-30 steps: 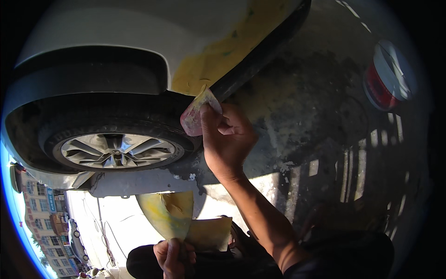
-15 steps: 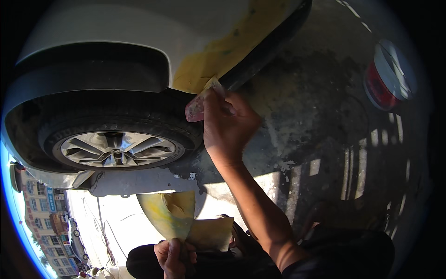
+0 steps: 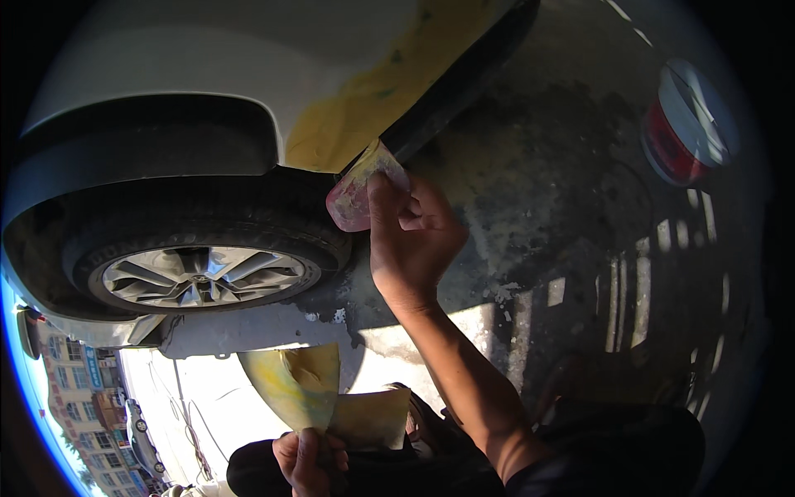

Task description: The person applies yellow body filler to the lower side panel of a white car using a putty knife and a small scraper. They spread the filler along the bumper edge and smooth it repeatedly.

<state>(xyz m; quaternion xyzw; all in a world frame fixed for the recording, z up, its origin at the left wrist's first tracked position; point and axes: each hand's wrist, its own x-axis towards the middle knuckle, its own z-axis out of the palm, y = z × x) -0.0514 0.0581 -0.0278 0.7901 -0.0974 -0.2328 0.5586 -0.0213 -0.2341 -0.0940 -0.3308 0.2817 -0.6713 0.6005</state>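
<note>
Head view: right fingers (image 3: 383,199) pinch scraper (image 3: 350,204), left fingers (image 3: 307,449) grip sheet (image 3: 286,389); blue sign (image 3: 94,369) lettered.

Upper left: a car body panel (image 3: 166,62), with a filler patch (image 3: 348,120) along its edge, above the wheel (image 3: 203,279). By that patch — a spreader (image 3: 354,196) in the right hand (image 3: 418,240), right of the wheel. Nearer, below: a mixing sheet (image 3: 296,383) in the left hand (image 3: 308,460), beside a second sheet (image 3: 373,418). Far right — a bucket (image 3: 675,149) on the floor (image 3: 563,199); far left, a parked car (image 3: 144,439).
</note>
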